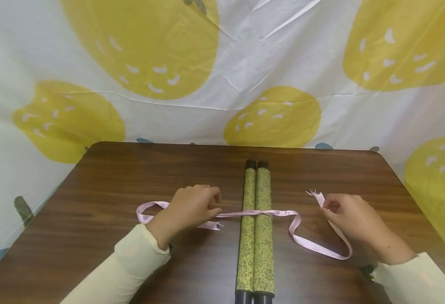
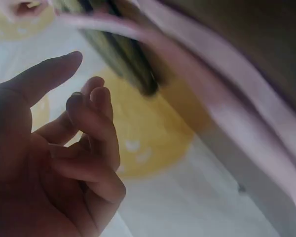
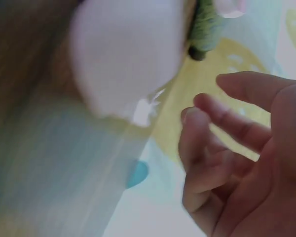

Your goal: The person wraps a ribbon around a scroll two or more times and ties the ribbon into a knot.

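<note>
Two scrolls, a thinner left one and a thicker right one, lie side by side, covered in green-gold patterned cloth with black ends. A pink ribbon wraps their middle, knotted on the right scroll. My left hand hovers over the ribbon's left part, its fingers loosely bent; the left wrist view shows the hand holding nothing. At the right tail's frayed end is my right hand, overlapping the ribbon. In the right wrist view, thumb and fingers stand apart with nothing between them, the blurred ribbon beside them.
The brown wood-grain table has rounded far corners. Right behind its far edge hangs a white cloth printed with large yellow fruit. The ribbon's left tail loops back beneath my left hand.
</note>
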Motion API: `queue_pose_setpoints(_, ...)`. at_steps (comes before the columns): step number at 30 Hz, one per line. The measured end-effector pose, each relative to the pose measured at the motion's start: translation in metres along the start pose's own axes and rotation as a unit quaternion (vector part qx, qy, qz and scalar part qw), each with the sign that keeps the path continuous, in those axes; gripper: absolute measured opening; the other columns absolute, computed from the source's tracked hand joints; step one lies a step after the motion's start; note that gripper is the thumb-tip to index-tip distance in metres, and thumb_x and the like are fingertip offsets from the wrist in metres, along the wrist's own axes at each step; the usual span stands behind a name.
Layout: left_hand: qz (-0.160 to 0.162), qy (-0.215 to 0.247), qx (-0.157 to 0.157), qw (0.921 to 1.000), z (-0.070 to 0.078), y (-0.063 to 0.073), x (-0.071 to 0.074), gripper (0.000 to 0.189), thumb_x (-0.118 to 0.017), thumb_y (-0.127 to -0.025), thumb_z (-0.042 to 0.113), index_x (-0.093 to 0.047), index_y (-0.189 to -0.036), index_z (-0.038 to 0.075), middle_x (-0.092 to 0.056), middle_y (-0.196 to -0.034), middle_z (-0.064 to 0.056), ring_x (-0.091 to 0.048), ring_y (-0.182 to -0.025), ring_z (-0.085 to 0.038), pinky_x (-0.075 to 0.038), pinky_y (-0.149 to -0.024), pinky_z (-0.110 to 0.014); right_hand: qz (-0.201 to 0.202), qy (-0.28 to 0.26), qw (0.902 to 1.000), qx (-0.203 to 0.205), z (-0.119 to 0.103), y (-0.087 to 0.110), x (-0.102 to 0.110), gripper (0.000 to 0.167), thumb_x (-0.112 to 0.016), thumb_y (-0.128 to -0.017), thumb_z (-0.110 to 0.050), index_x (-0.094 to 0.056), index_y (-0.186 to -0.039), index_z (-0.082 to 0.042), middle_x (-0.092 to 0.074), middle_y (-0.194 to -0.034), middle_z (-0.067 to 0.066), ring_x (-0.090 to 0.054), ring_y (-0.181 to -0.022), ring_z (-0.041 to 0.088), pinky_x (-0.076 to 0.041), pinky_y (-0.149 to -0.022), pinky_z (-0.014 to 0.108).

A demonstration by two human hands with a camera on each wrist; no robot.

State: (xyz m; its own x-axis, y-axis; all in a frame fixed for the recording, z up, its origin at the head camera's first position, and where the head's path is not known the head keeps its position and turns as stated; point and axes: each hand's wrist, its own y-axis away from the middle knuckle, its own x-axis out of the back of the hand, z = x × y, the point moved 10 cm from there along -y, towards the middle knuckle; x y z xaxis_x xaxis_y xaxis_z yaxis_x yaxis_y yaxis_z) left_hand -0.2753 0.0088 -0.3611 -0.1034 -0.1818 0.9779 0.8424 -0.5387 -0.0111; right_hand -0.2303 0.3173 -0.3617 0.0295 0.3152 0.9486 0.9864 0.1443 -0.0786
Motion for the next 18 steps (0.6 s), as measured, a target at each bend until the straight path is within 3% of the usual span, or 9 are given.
queue_pose_setpoints(3,-0.009,-0.003,-0.018,0.9998,0.021,-0.011,-0.016,0.022,-0.077,-0.085,0.038,-0.067,-0.094,0.021,-0.069,-0.087,0.003,-0.067,-0.077,-0.023,-0.051,-0.062,-0.044,-0.02,0.01,0.9995,-0.022,0.015,0.003,-0.007,0.014,-0.071,-0.089,-0.023,-0.068,-0.088,-0.009,-0.062,-0.069,-0.004,-0.054,-0.062,0.013,-0.043,-0.054,0.032)
queue_pose_setpoints(8,-0.015,-0.018,-0.029,0.9993,0.033,-0.016,-0.032,0.022,-0.078,-0.08,0.031,-0.059,-0.075,0.022,-0.062,-0.07,0.004,-0.06,-0.064,-0.021,-0.048,-0.058,-0.041,-0.053,0.008,0.9979,-0.036,0.024,0.003,-0.022,0.022,-0.074,-0.086,-0.027,-0.066,-0.09,-0.006,-0.065,-0.071,-0.002,-0.056,-0.061,0.014,-0.044,-0.052,0.033)
queue_pose_setpoints(14,-0.006,0.011,-0.031,0.9995,0.035,-0.015,-0.032,0.02,-0.075,-0.079,0.019,-0.058,-0.067,0.023,-0.056,-0.063,0.008,-0.053,-0.058,-0.015,-0.045,-0.054,-0.036,-0.05,0.021,0.9985,-0.013,0.018,-0.001,-0.028,0.019,-0.075,-0.084,-0.02,-0.064,-0.085,-0.005,-0.062,-0.069,0.0,-0.053,-0.06,0.016,-0.045,-0.054,0.035)
queue_pose_setpoints(18,-0.005,0.08,-0.028,0.9964,0.037,-0.014,-0.026,0.014,-0.072,-0.078,0.018,-0.061,-0.07,0.023,-0.056,-0.065,0.01,-0.053,-0.06,-0.012,-0.044,-0.054,-0.031,-0.035,0.038,0.9986,0.002,0.015,-0.005,-0.028,0.013,-0.072,-0.086,-0.012,-0.063,-0.077,-0.01,-0.055,-0.063,-0.003,-0.049,-0.059,0.016,-0.041,-0.052,0.033)
